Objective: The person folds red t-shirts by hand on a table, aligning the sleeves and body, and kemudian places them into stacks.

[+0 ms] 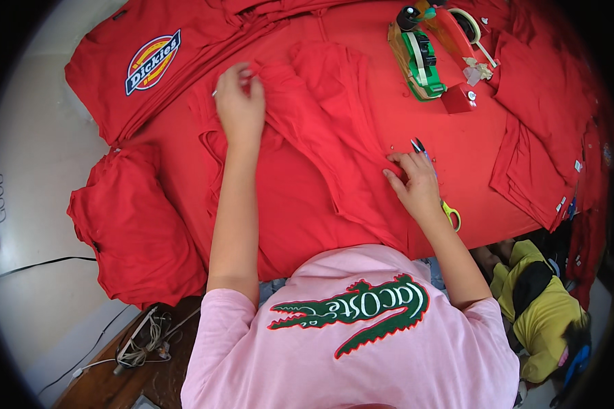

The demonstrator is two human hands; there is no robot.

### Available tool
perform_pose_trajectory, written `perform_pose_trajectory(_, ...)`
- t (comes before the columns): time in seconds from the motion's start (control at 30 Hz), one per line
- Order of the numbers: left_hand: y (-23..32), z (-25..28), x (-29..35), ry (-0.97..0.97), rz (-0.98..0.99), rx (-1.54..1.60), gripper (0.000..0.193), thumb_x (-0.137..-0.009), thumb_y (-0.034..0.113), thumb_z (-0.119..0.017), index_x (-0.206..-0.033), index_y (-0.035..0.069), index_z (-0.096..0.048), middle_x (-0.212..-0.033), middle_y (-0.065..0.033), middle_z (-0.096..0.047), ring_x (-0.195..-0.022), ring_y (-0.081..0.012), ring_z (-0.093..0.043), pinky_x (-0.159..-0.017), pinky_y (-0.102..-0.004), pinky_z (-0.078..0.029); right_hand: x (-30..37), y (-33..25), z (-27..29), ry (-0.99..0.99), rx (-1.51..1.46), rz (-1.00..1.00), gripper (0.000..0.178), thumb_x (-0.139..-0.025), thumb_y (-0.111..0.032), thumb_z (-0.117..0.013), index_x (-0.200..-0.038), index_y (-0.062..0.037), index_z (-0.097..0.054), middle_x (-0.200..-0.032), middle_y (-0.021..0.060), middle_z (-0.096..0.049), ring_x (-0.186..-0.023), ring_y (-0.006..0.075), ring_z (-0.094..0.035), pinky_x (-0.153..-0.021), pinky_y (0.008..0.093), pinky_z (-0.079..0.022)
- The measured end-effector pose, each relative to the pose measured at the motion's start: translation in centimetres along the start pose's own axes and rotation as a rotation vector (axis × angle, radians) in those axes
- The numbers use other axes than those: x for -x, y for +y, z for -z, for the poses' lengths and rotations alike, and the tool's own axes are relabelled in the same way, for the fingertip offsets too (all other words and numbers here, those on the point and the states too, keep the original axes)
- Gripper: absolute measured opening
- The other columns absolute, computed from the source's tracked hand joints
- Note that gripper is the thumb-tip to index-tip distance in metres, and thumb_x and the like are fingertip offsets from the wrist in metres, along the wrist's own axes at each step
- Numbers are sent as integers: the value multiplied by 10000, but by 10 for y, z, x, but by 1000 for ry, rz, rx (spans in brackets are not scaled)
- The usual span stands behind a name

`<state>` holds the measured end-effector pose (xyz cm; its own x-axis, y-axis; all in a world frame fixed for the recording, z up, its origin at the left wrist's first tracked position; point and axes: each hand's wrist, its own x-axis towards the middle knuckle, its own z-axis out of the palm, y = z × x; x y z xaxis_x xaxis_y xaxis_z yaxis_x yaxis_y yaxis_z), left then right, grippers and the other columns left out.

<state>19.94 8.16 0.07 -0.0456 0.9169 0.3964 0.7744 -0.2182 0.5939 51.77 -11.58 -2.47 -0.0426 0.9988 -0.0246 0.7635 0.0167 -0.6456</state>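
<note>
Spread out in front of me is a rumpled red shirt-like garment [320,129], loosely folded in the middle of the red-covered table. My left hand [241,102] is over its upper left part with the fingers curled. Motion blurs the fingertips, and a small whitish bit shows beside them; whether cloth is pinched there cannot be made out. My right hand [416,183] rests at the garment's right edge, fingers apart and thumb out. Beneath that hand lies a pair of scissors with a yellow-green handle [451,217], its dark blade tips poking out past the fingers.
Green and red tape dispensers [426,68] stand at the far right. Red garments with a round printed logo [153,61] lie far left, a red bundle [133,228] near left, and folded red garments [539,157] at right. Someone in yellow [539,307] is low at the right.
</note>
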Motion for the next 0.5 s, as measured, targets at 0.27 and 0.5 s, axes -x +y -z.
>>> perform_pose_trajectory(0.27,67,-113,-25,-341,-51,-48,478,-929,364,-744,-1305,85,-650,-1021,-115,-710,-850,-268,-690,-827,-420,-566,2,-25,-11,166,-290,-18,244,-862,-52,-760,-1090,-34,-676,-1017,139,-682,-899,318,-688,-764,403,-548)
perform_pose_trajectory(0.5,27,-117,-45,-342,271,424,289,-829,225,-764,-1010,55,-616,-890,-115,-666,-780,-210,-644,-733,-370,-538,18,-42,-11,61,-420,114,234,-886,11,-681,-1116,-37,-685,-1088,149,-697,-958,344,-689,-813,415,-559)
